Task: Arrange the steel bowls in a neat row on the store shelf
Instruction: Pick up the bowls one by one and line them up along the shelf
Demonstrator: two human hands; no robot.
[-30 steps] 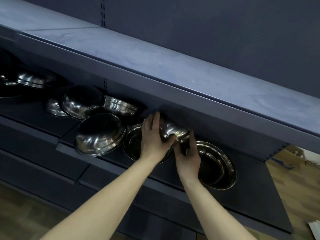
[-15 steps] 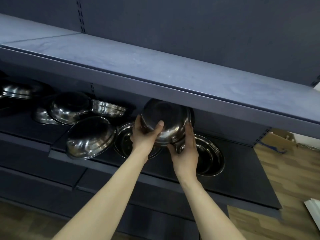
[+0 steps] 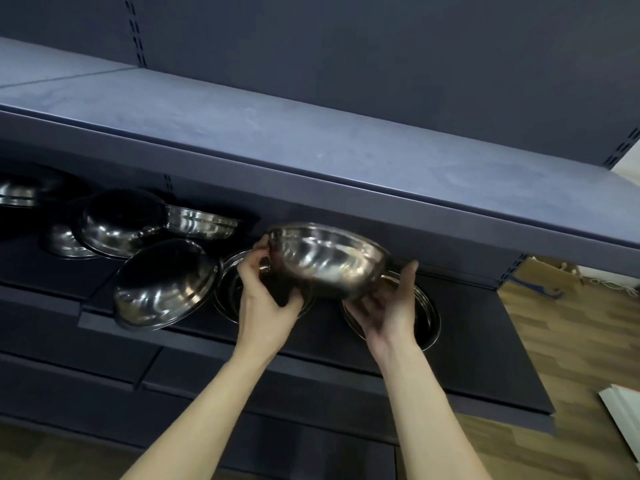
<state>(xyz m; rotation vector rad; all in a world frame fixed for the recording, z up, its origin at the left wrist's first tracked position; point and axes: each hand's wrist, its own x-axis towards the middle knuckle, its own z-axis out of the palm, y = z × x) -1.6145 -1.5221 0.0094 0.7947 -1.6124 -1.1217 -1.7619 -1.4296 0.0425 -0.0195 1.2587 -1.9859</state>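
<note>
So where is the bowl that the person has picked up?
In the head view, the held bowl is mid-frame, in the air between the left hand and right hand, just under the upper shelf's front edge and above two upright bowls.

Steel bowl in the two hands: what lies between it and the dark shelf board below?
In the head view, two upright bowls on the lower shelf lie beneath the held bowl, behind the left hand and right hand.

Two slim forearms, bare to the elbow, with no sleeves showing. The left hand point(image 3: 266, 303) and right hand point(image 3: 389, 311) wear neither gloves, rings nor watch; fingers point(image 3: 254, 258) slender.
</note>
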